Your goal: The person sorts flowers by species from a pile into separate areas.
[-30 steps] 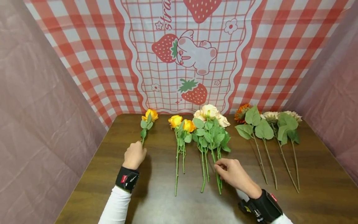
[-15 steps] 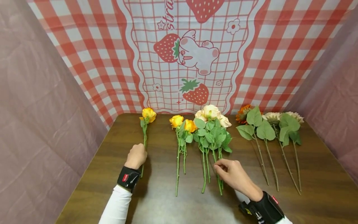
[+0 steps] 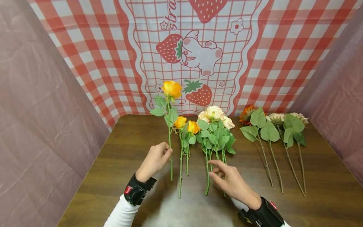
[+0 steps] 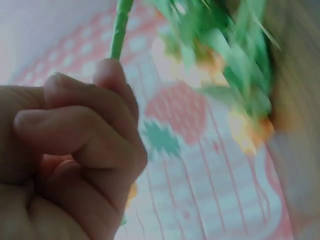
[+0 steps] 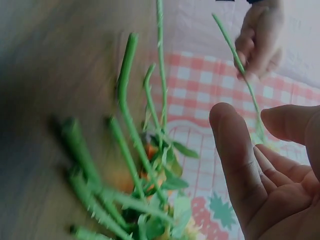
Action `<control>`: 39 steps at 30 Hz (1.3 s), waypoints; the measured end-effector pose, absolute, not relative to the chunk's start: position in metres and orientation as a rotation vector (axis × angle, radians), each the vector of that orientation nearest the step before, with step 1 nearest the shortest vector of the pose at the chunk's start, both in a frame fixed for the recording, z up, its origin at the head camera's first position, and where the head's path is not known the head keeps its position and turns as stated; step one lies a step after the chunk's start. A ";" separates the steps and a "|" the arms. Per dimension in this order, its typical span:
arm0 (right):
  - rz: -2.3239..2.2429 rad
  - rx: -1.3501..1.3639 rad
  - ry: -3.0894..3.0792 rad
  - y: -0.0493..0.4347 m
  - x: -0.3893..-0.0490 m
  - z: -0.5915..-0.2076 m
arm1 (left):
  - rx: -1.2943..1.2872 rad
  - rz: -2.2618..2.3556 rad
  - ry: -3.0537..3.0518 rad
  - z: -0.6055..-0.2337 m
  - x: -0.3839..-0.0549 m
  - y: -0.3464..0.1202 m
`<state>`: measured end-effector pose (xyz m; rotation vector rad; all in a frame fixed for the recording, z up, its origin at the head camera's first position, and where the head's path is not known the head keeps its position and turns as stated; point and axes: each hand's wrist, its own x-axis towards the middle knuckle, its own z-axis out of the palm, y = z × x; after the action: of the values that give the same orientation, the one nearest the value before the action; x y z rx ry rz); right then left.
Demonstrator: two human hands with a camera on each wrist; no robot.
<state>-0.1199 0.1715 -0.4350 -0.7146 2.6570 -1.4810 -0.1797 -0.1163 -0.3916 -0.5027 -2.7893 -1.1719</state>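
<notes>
My left hand (image 3: 154, 159) pinches the green stem of a yellow-orange rose (image 3: 171, 89), held nearly upright with its bloom in front of the strawberry cloth. In the left wrist view the fingers are curled at the stem (image 4: 119, 35). My right hand (image 3: 231, 181) hovers over the lower stems of the cream roses (image 3: 214, 113). The right wrist view shows its thumb and index finger apart, with nothing between them. Two more yellow-orange roses (image 3: 193, 127) lie on the table between my hands, left of the cream ones.
At the right of the brown table (image 3: 119, 183) lie an orange flower (image 3: 247, 114) and pale flowers (image 3: 275, 119) with broad leaves and long stems. A red checked cloth (image 3: 99, 63) hangs behind, and pinkish curtains (image 3: 51, 110) flank both sides.
My left hand has raised the rose off the table's left side and moved it right, beside the other yellow-orange roses. My right hand has shifted slightly left, its fingers opening wider.
</notes>
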 end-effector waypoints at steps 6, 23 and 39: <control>-1.513 -0.776 2.613 0.162 -0.112 -0.432 | -0.661 -1.321 -2.720 -0.390 -0.163 -0.093; -1.734 -0.893 2.500 0.148 -0.098 -0.435 | -0.943 -1.610 -2.641 -0.404 -0.125 -0.045; -1.601 -0.610 2.387 0.133 -0.121 -0.433 | -0.966 -1.417 -2.422 -0.385 -0.128 -0.065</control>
<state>-0.1208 0.1326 -0.4329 -0.6098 2.3868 -1.6011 -0.1276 -0.0655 -0.3851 -0.9664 -2.4225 -1.4174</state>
